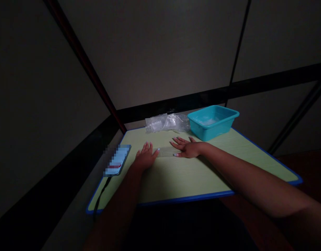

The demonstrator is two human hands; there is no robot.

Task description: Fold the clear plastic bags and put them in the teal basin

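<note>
- Clear plastic strip lay flat on the green table, mid-table, between both hands.
- Left hand rested palm down, fingers spread slightly, fingertips touching the strip's left end.
- Right hand lay flat, fingers spread, on the strip's right end.
- Teal tub sat far right; crumpled clear bags far centre.
- Phone lay at left edge, cable attached.
</note>
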